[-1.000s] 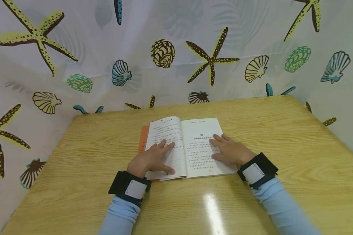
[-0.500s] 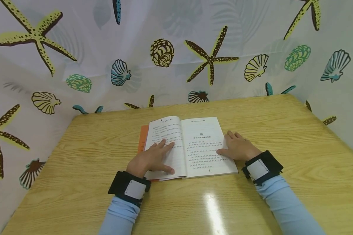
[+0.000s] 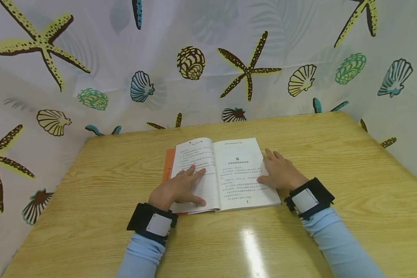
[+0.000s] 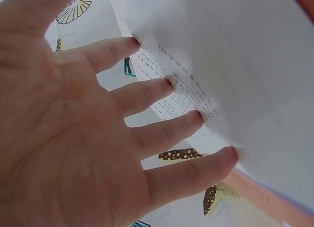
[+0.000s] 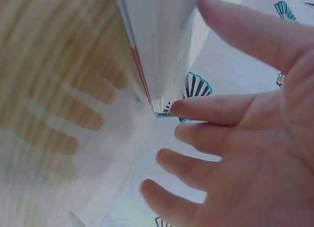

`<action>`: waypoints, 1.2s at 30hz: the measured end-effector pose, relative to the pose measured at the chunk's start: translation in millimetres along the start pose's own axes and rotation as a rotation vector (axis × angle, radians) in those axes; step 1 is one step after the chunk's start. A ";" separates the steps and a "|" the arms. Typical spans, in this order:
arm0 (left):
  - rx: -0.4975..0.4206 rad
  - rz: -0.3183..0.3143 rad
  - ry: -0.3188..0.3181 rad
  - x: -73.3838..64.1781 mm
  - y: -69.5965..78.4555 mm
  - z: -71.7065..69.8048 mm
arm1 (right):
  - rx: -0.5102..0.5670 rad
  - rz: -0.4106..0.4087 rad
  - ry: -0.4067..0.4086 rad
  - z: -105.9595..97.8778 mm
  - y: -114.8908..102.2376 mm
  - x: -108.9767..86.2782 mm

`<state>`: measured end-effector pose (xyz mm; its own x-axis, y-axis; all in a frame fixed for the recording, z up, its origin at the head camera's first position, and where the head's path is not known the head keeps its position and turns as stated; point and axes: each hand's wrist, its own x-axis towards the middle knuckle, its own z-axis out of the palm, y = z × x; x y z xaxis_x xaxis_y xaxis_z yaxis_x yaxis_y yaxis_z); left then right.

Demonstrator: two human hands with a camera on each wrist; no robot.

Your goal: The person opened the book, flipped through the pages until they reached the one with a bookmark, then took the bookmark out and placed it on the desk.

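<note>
An open book point(image 3: 238, 173) with printed text lies on the table, its orange cover flap point(image 3: 168, 164) showing past the left edge. My left hand point(image 3: 180, 189) rests spread on the left page; in the left wrist view its fingertips point(image 4: 229, 156) press the paper. At the right edge of the book is my right hand point(image 3: 283, 172), its thumb on the right page and its other fingers beyond the page edge. The right wrist view shows the thumb point(image 5: 235, 26) against the page and the remaining fingers of the right hand point(image 5: 211, 153) straight and apart, over the table.
The wooden table point(image 3: 118, 170) extends on all sides of the book. Behind it hangs a white cloth point(image 3: 201, 100) printed with starfish and shells. A black strap point(image 3: 153, 223) with a pale plate is round each wrist.
My right hand has slid right, off the middle of the right page to its outer edge, and its fingers have lifted forward slightly. The left hand stays on the left page.
</note>
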<state>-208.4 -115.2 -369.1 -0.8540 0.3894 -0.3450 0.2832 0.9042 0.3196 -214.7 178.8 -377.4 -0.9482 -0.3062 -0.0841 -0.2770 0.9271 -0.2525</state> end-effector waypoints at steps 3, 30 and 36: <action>0.002 -0.002 0.001 -1.0 0.3 -0.6 | 0.034 -0.012 0.064 -1.3 1.2 0.5; 0.009 -0.001 0.000 -1.4 0.1 -1.0 | 0.624 -0.334 -0.219 12.3 -47.4 2.9; -0.237 0.179 0.019 1.6 -3.5 -2.7 | 0.377 -0.345 -0.205 22.1 -62.4 1.9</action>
<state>-211.9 -118.2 -368.4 -0.8083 0.5336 -0.2490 0.3221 0.7547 0.5715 -195.8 115.6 -383.1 -0.7521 -0.6495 -0.1121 -0.4557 0.6354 -0.6234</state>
